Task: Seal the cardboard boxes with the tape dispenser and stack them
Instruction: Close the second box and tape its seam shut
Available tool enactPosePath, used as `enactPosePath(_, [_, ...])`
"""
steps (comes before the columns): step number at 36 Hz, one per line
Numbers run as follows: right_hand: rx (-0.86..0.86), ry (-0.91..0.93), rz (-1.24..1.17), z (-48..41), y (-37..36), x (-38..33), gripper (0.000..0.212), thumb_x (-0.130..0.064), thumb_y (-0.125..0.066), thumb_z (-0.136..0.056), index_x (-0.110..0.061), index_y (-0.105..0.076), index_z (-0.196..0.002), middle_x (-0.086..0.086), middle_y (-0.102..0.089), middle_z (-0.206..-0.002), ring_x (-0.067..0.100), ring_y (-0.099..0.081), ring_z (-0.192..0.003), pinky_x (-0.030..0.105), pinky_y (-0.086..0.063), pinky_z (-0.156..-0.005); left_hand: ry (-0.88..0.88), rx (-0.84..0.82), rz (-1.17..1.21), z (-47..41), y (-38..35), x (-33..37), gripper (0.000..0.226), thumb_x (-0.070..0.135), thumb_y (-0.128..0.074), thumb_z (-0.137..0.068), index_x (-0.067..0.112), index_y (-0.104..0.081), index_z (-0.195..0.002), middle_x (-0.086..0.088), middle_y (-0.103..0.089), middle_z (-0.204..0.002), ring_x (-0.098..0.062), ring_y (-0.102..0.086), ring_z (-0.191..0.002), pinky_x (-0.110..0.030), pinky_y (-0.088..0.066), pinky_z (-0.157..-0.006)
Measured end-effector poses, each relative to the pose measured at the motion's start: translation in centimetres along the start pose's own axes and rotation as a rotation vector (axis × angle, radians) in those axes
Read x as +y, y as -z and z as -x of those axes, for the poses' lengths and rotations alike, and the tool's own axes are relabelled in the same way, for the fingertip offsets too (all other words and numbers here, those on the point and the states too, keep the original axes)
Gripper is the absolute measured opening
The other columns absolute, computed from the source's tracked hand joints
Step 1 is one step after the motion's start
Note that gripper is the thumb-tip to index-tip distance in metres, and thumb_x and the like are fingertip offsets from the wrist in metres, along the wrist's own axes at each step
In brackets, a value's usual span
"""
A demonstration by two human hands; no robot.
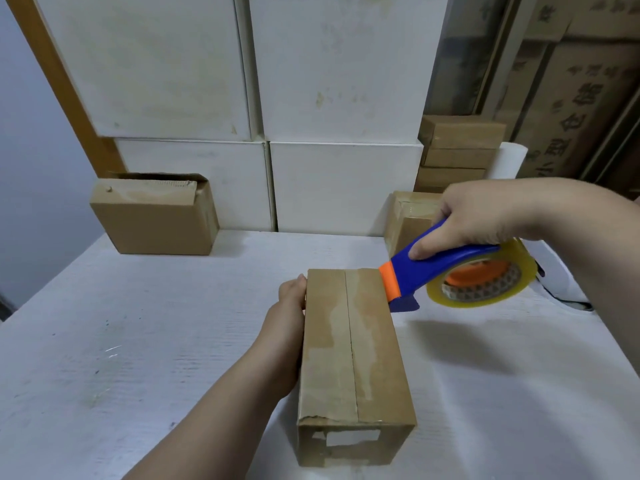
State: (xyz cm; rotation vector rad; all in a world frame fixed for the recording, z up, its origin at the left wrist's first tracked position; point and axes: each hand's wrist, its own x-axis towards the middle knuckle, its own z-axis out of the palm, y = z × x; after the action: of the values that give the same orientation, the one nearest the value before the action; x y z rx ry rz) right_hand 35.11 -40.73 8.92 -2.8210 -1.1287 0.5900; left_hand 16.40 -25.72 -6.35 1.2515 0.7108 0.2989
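A long brown cardboard box [353,362] lies lengthwise on the white table [138,341], flaps closed, with clear tape showing along its centre seam. My left hand [289,306] presses flat against the box's left side near the far end. My right hand [481,216] grips the blue and orange tape dispenser [433,268], which carries a roll of clear tape. The dispenser's orange tip hovers at the box's far right corner.
An open brown box [156,216] stands at the table's back left. A taped brown box [408,220] sits at back right, behind it a stack of small brown boxes [457,150]. Large white cartons [311,98] form the back wall.
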Motion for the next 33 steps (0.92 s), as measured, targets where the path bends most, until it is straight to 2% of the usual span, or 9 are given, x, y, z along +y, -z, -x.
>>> enactPosePath(6, [0.177, 0.019, 0.273, 0.7, -0.3, -3.0, 0.046, -0.056, -0.073, -0.076, -0.013, -0.066, -0.064, 0.005, -0.056, -0.056, 0.025, -0.052, -0.055, 0.036, -0.042, -0.058, 0.078, 0.018, 0.047, 0.1, -1.6, -0.9, 0.039, 0.040, -0.053, -0.105, 0.018, -0.078, -0.086, 0.000, -0.076, -0.069, -0.013, -0.071, -0.055, -0.026, -0.051, -0.055])
enactPosePath(11, [0.415, 0.124, 0.485, 1.6, -3.7, -4.5, 0.041, -0.048, -0.062, -0.086, -0.018, -0.048, -0.063, -0.002, -0.051, -0.061, 0.016, -0.043, -0.053, 0.027, -0.033, -0.052, 0.109, 0.059, 0.118, 0.6, -2.1, -0.5, 0.046, 0.050, -0.050, -0.104, 0.017, -0.082, -0.105, -0.008, -0.082, -0.098, -0.026, -0.079, -0.091, -0.041, -0.059, -0.089])
enactPosePath(19, [0.640, -0.006, 0.295, 2.0, -10.4, -0.9, 0.048, -0.057, -0.046, -0.094, -0.019, -0.045, -0.064, -0.001, -0.054, -0.061, 0.024, -0.055, -0.058, 0.031, -0.029, -0.048, 0.082, 0.090, 0.169, 1.5, -2.7, -0.8, 0.056, 0.059, -0.045, -0.103, 0.018, -0.083, -0.096, -0.008, -0.082, -0.092, -0.025, -0.079, -0.085, -0.040, -0.059, -0.084])
enactPosePath(23, [0.764, -0.074, 0.306, 4.9, -15.1, 0.0, 0.044, -0.062, -0.039, -0.099, -0.026, -0.048, -0.074, -0.003, -0.068, -0.074, 0.025, -0.059, -0.066, 0.036, -0.031, -0.062, 0.081, 0.145, 0.205, 1.3, -3.0, -1.2, 0.061, 0.061, -0.043, -0.103, 0.020, -0.084, -0.086, -0.007, -0.082, -0.089, -0.026, -0.079, -0.086, -0.042, -0.059, -0.089])
enactPosePath(25, [0.754, -0.098, 0.237, 6.6, -16.9, 0.2, 0.042, -0.064, -0.034, -0.100, -0.030, -0.046, -0.079, -0.004, -0.063, -0.076, 0.021, -0.044, -0.062, 0.035, -0.031, -0.068, 0.083, 0.143, 0.202, 1.3, -3.2, -1.4, 0.064, 0.064, -0.038, -0.104, 0.020, -0.083, -0.091, -0.007, -0.083, -0.091, -0.028, -0.079, -0.092, -0.045, -0.058, -0.096])
enactPosePath(27, [0.639, -0.090, 0.199, 7.8, -18.6, 0.7, 0.030, -0.059, -0.037, -0.101, -0.031, -0.046, -0.092, -0.004, -0.060, -0.087, 0.018, -0.051, -0.073, 0.033, -0.035, -0.074, 0.073, 0.143, 0.196, 1.4, -3.4, -1.5, 0.064, 0.064, -0.036, -0.104, 0.021, -0.082, -0.096, -0.006, -0.083, -0.091, -0.028, -0.079, -0.093, -0.046, -0.058, -0.098])
enactPosePath(28, [0.590, -0.080, 0.175, 8.1, -19.5, 0.9, 0.022, -0.052, -0.048, -0.098, -0.030, -0.051, -0.098, -0.004, -0.063, -0.090, 0.019, -0.060, -0.079, 0.033, -0.039, -0.074, 0.061, 0.146, 0.195, 1.4, -3.4, -1.6, 0.064, 0.064, -0.035, -0.104, 0.021, -0.082, -0.096, -0.005, -0.083, -0.091, -0.028, -0.078, -0.094, -0.047, -0.057, -0.099])
enactPosePath(30, [0.595, -0.122, 0.129, 8.1, -21.5, 1.4, 0.026, -0.032, -0.078, -0.069, -0.019, -0.064, -0.087, 0.001, -0.065, -0.068, 0.027, -0.066, -0.063, 0.034, -0.039, -0.061, 0.032, 0.146, 0.181, 1.3, -3.4, -1.8, 0.064, 0.065, -0.035, -0.104, 0.025, -0.084, -0.092, -0.002, -0.083, -0.093, -0.027, -0.078, -0.096, -0.048, -0.057, -0.100])
enactPosePath(33, [0.661, -0.166, 0.083, 8.0, -23.7, 2.1, 0.034, -0.029, -0.083, -0.045, -0.013, -0.060, -0.064, 0.002, -0.055, -0.047, 0.033, -0.058, -0.043, 0.034, -0.037, -0.057, -0.011, 0.137, 0.158, 1.1, -3.4, -2.1, 0.063, 0.065, -0.032, -0.105, 0.034, -0.084, -0.086, -0.001, -0.083, -0.093, -0.025, -0.078, -0.095, -0.047, -0.057, -0.098])
